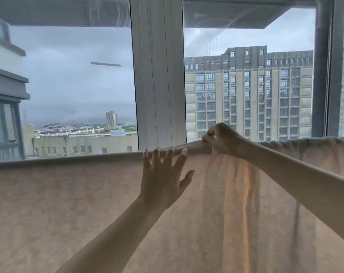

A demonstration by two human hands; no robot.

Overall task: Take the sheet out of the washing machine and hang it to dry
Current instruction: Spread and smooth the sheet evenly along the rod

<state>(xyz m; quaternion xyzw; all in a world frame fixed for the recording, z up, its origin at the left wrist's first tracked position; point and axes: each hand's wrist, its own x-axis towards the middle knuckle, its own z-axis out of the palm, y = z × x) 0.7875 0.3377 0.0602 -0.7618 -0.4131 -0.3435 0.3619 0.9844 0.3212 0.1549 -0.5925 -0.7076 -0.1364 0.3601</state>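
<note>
So your sheet (58, 203), pale peach with a faint floral print, is already draped over a horizontal rail and hangs down across the whole lower view, in front of the window (74, 79). On the left side it lies smooth and flat. Your left hand (163, 180) is open, fingers spread, fingertips up at the top fold over the rail, palm toward the fabric. Just right of it your right hand (220, 140) is closed, pinching the sheet's top edge where it bunches into vertical folds. Further right the cloth stays wrinkled along the rail.
</note>
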